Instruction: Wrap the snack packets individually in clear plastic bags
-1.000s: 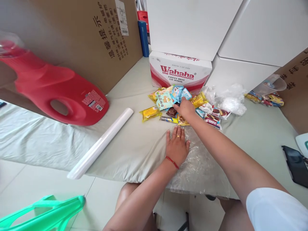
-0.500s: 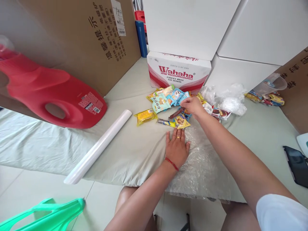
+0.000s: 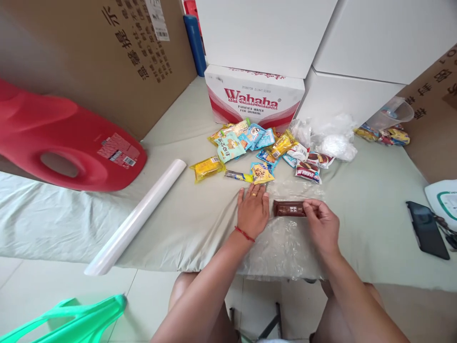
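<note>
My left hand [image 3: 253, 209] lies flat, fingers together and stretched out, on the left edge of a sheet of clear plastic film [image 3: 289, 238] spread on the table. My right hand [image 3: 321, 221] pinches the right end of a brown snack bar [image 3: 288, 208] that rests on the film, right beside my left hand. A pile of several small snack packets [image 3: 260, 152] lies just beyond both hands.
A white roll of film [image 3: 137, 216] lies to the left. A red detergent jug [image 3: 67, 140] lies on its side at far left. A Wahaha box [image 3: 255, 97] and white boxes stand behind. A black phone [image 3: 426, 228] is at right, crumpled clear bags [image 3: 330, 138] beyond.
My right hand left the snack pile and came back toward me with the brown bar, setting it on the film. My left hand stayed flat on the film.
</note>
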A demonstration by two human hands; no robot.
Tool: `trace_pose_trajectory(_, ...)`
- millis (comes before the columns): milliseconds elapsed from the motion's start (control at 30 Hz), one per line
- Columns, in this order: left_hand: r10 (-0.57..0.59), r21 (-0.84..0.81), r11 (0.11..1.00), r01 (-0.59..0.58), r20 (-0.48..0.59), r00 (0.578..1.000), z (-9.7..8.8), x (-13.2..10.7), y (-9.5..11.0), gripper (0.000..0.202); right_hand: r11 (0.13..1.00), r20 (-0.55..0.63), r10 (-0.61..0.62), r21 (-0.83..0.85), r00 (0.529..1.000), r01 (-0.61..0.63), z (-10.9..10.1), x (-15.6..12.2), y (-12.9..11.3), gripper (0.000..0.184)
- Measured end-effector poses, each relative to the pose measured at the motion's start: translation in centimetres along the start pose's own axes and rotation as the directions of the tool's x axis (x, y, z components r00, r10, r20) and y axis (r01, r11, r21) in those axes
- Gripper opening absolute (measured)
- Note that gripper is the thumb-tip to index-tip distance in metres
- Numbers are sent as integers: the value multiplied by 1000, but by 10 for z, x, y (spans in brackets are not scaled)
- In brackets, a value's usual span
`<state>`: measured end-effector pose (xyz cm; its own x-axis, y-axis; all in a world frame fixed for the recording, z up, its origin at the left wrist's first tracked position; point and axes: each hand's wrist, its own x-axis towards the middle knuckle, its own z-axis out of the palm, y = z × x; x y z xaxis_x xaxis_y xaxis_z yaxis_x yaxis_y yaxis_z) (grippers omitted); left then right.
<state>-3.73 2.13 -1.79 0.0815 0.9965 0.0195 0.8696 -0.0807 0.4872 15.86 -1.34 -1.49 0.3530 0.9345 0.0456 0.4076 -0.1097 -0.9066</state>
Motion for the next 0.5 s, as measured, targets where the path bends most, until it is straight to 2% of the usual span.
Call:
trace_pose_trajectory(100, -1, 34, 999, 1, -7, 1000, 2, 0, 1, 52, 934, 111, -114, -328, 987, 144, -10, -9, 9, 30)
trace_pose_trajectory(200, 41, 105, 994, -37, -38, 998, 6, -2, 1, 53, 813, 172, -245, -499, 954, 299, -17, -7, -2, 31)
trace_pose_trajectory(267, 56, 144, 988, -48, -57, 997, 9, -4, 2, 55, 759, 294, -302, -502, 907, 415, -16, -1, -13, 31)
trace_pose_trajectory(333, 58, 168, 985, -47, -61, 996, 10, -5, 2, 56, 715, 478, -301, -459, 825, 527, -10, 7, -20, 38)
trace_pose_trajectory(400, 53, 169, 985, -42, -57, 997, 9, -5, 2, 56, 683, 611, -264, -428, 746, 592, -4, 16, -23, 47)
trace_pose_trajectory(433, 50, 163, 986, -41, -55, 997, 9, -4, 2, 57, 673, 643, -244, -426, 725, 604, -3, 20, -22, 49)
trace_pose_trajectory(500, 48, 146, 989, -40, -53, 997, 8, -4, 2, 58, 670, 656, -224, -433, 721, 603, -3, 27, -20, 49)
